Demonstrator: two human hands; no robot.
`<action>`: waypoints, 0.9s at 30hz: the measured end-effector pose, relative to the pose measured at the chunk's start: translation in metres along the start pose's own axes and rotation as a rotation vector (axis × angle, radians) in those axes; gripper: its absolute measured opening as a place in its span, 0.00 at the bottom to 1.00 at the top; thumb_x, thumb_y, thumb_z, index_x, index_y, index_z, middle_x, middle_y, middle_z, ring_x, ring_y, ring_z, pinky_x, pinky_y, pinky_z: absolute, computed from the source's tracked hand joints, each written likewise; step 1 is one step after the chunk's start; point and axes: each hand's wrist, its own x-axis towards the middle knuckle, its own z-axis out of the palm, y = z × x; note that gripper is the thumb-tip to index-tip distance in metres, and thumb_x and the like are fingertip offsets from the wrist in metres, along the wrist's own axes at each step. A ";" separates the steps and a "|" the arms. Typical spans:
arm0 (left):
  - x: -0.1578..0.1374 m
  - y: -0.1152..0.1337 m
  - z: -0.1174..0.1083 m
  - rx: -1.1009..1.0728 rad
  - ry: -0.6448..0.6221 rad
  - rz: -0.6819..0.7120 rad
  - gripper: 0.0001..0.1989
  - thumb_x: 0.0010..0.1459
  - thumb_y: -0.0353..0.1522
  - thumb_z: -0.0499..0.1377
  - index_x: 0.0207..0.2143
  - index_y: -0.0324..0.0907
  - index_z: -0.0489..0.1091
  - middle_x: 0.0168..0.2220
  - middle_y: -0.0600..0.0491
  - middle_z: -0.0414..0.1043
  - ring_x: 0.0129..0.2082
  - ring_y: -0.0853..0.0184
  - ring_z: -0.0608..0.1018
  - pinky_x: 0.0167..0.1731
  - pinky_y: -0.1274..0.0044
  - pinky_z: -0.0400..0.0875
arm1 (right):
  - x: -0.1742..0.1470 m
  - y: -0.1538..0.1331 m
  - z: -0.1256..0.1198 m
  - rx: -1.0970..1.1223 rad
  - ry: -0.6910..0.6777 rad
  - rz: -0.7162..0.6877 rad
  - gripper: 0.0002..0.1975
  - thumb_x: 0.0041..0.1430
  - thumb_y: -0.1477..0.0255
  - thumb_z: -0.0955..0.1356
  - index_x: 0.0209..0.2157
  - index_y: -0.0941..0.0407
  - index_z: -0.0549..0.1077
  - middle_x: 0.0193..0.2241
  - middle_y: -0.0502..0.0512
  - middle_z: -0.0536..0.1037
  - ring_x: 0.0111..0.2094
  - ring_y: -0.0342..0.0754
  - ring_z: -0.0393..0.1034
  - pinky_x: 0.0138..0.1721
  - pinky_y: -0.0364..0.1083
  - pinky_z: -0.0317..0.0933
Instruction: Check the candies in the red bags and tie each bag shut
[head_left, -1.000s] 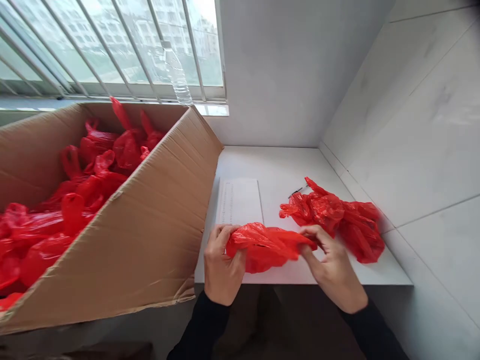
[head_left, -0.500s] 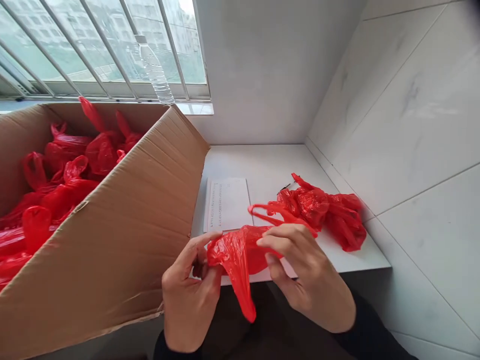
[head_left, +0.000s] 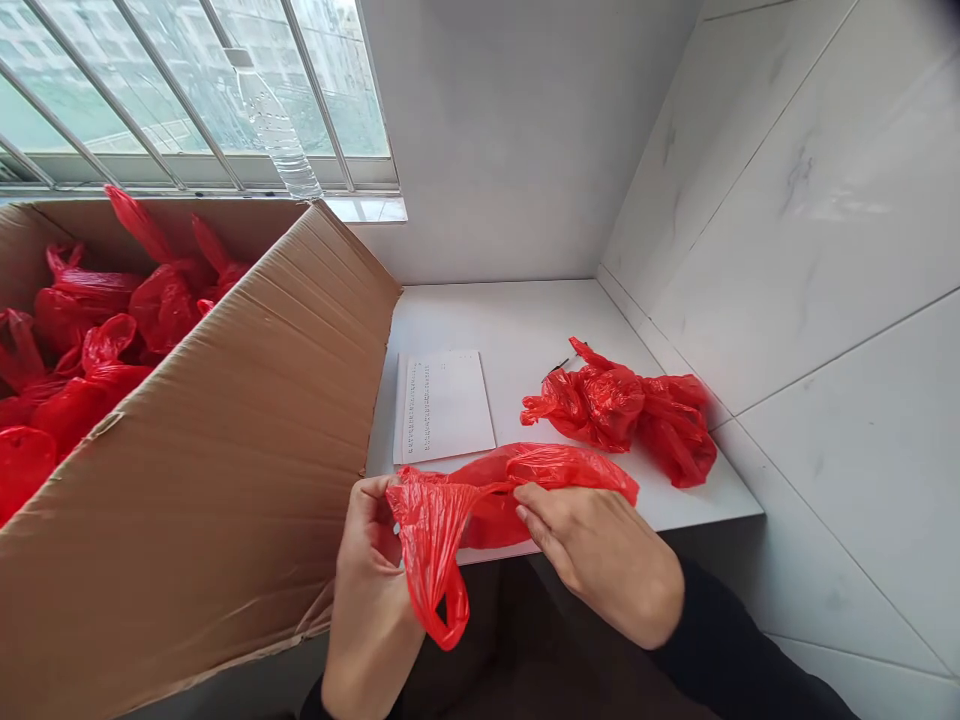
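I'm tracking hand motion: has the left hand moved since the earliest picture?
Yes: the left hand has shifted left and towards the person, judged against the paper.

You are holding a red plastic bag (head_left: 487,475), thin, glossy and partly see-through, stretched out sideways at the front of the white table (head_left: 510,320). Its left end is bunched into tight pleats that drop toward you, ending in a looped handle (head_left: 453,634) that hangs open below the table edge. Toward your right the film lies looser and wrinkled, its far end rounded over the tabletop.
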 end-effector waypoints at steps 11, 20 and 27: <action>0.016 -0.007 -0.006 -0.402 -0.052 -0.389 0.17 0.48 0.43 0.71 0.30 0.43 0.69 0.17 0.62 0.55 0.17 0.75 0.59 0.18 0.82 0.64 | 0.006 0.005 0.018 -0.077 0.054 0.175 0.22 0.60 0.78 0.70 0.54 0.52 0.66 0.34 0.54 0.75 0.27 0.56 0.74 0.21 0.49 0.55; 0.012 -0.011 0.008 -0.387 -0.035 -0.268 0.17 0.43 0.37 0.73 0.37 0.44 0.76 0.35 0.53 0.78 0.34 0.63 0.78 0.31 0.76 0.75 | 0.059 0.000 0.036 -0.032 0.013 0.063 0.15 0.59 0.84 0.67 0.44 0.54 0.74 0.27 0.54 0.79 0.29 0.57 0.77 0.25 0.46 0.58; 0.010 -0.017 -0.006 -0.390 -0.010 -0.452 0.15 0.51 0.41 0.68 0.40 0.46 0.78 0.42 0.51 0.81 0.47 0.52 0.80 0.41 0.67 0.80 | 0.061 0.011 0.037 0.089 0.131 0.056 0.13 0.70 0.73 0.62 0.34 0.57 0.77 0.31 0.58 0.80 0.35 0.55 0.76 0.39 0.49 0.65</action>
